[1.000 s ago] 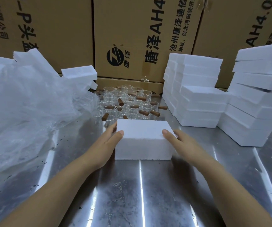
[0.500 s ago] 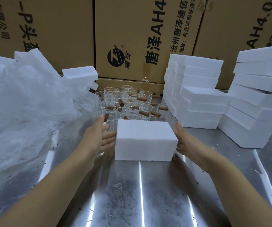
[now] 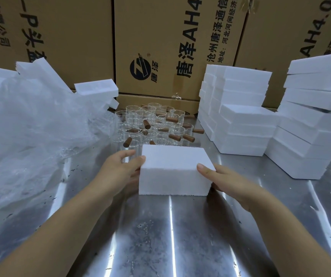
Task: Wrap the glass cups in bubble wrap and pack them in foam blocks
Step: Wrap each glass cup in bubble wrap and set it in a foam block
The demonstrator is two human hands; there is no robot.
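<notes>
**Foam block held at both ends**

White rectangular foam block sits centrally on the metal surface. Left hand and right hand clamp its two ends, thumbs on top. Glass cups stand just behind.

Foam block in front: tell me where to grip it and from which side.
Grip the foam block by its two short ends, one hand from each side, thumbs on the top edge. It lies flat on the table with its ends unobstructed, while cups crowd close behind it. The left hand and right hand hold it this way.
</notes>
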